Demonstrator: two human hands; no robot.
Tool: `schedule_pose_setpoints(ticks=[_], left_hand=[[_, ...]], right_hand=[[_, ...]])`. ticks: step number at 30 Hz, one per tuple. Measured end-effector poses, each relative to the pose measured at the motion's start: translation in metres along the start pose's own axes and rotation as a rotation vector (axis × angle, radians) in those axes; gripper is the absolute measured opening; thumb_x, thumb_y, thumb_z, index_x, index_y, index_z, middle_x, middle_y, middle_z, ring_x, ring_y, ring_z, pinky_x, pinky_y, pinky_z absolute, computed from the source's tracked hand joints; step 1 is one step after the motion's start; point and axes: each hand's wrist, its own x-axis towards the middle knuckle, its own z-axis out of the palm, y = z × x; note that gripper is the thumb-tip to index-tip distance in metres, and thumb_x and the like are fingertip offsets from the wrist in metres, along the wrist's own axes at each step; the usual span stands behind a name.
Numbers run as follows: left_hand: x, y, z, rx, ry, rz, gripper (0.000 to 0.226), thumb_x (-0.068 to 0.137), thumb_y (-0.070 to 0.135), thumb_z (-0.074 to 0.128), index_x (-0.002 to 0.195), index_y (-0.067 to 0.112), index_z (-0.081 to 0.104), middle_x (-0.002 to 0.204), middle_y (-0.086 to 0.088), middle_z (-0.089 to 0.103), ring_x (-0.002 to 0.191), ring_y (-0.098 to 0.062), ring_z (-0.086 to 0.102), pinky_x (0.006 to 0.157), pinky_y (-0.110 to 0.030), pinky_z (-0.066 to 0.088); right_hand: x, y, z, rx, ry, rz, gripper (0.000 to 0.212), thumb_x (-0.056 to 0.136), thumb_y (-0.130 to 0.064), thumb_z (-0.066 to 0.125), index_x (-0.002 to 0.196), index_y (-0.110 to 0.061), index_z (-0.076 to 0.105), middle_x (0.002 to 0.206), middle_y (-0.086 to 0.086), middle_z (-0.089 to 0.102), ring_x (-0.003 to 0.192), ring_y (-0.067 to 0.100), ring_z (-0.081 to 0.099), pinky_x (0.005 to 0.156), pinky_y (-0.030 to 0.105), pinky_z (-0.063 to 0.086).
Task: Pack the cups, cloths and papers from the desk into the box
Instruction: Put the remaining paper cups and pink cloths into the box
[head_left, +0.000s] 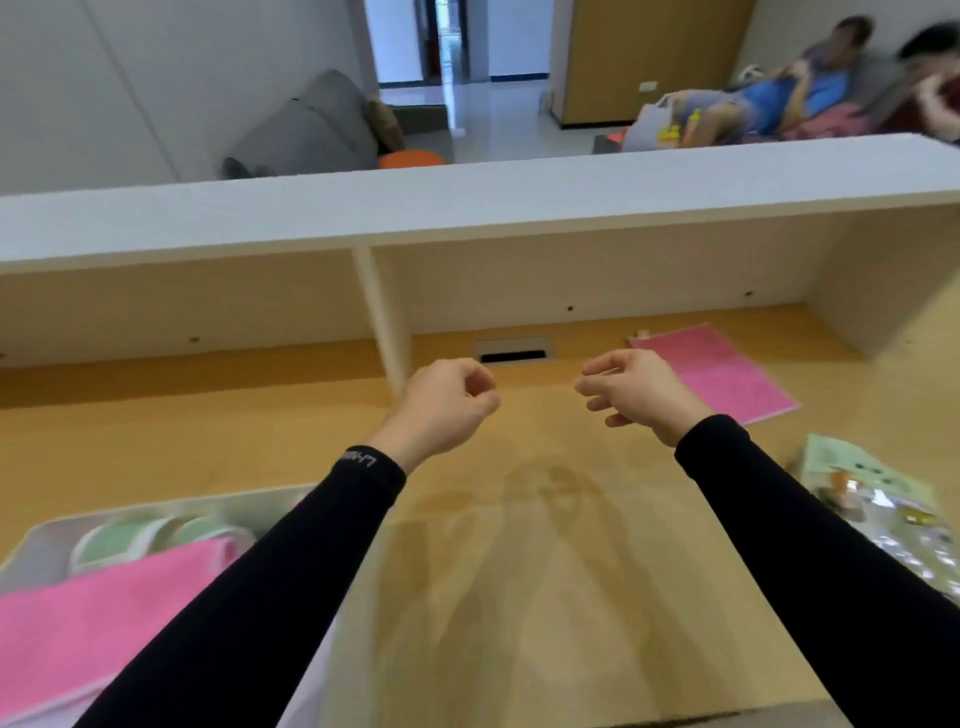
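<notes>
A pale box (47, 535) stands at the lower left. It holds two green cups (111, 548) and a pink cloth (88, 618) draped over its front. A second pink cloth (727, 374) lies flat on the desk at the right, just beyond my right hand (636, 392). That hand hovers over the desk with fingers loosely apart and nothing in it. My left hand (447, 408) hovers at the middle with fingers curled in, holding nothing. A green printed paper or packet (852, 478) lies at the right edge.
The wooden desk (545, 571) has a raised white shelf (467, 202) along its back, with a divider post (382, 312) and a cable slot (511, 349). Shiny wrapped items (904, 540) lie near the right edge. Two people sit on a sofa beyond.
</notes>
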Motion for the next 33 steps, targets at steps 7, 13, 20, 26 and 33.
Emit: schedule_pose_setpoints(ticks=[7,13,20,26,33], left_hand=[[0.077,0.087,0.139,-0.033,-0.255,-0.015,0.019,0.087,0.029,0.059,0.102,0.019,0.065,0.096,0.003,0.064,0.085,-0.014,0.060,0.073,-0.026,0.045],[0.126,0.116,0.217,0.076,-0.278,-0.067,0.027,0.086,0.025,0.056,0.111,0.017,0.062,0.110,-0.002,0.066,0.091,-0.016,0.060,0.078,-0.027,0.048],[0.170,0.125,0.279,0.363,-0.356,0.094,0.040,0.085,0.022,0.051,0.123,0.011,0.052,0.128,-0.009,0.055,0.113,-0.026,0.047,0.093,-0.037,0.042],[0.188,0.120,0.317,0.456,-0.359,0.083,0.053,0.088,0.036,0.050,0.132,0.010,0.037,0.139,-0.013,0.041,0.120,-0.029,0.040,0.100,-0.041,0.036],[0.203,0.115,0.325,0.222,-0.382,-0.198,0.040,0.078,0.020,0.070,0.111,0.011,0.049,0.093,-0.002,0.059,0.084,-0.020,0.059,0.071,-0.031,0.050]], right_hand=[[0.054,0.094,-0.142,-0.073,0.168,0.180,0.019,0.085,-0.014,0.064,0.102,-0.009,0.058,0.093,0.009,0.063,0.086,0.024,0.063,0.055,0.028,0.048],[0.104,0.155,-0.211,-0.383,0.098,0.209,0.039,0.083,-0.017,0.065,0.120,-0.010,0.056,0.116,0.010,0.061,0.093,0.021,0.059,0.085,0.035,0.050],[0.173,0.185,-0.208,-0.670,-0.012,0.237,0.051,0.084,-0.043,0.059,0.117,-0.004,0.055,0.111,0.013,0.062,0.097,0.027,0.061,0.081,0.035,0.051],[0.206,0.206,-0.183,-0.881,-0.061,0.037,0.066,0.077,0.005,0.049,0.139,-0.007,0.031,0.141,0.016,0.041,0.118,0.033,0.047,0.097,0.043,0.046],[0.210,0.211,-0.200,-0.881,-0.194,0.136,0.035,0.073,-0.001,0.059,0.107,-0.009,0.052,0.089,0.004,0.059,0.080,0.021,0.060,0.069,0.028,0.052]])
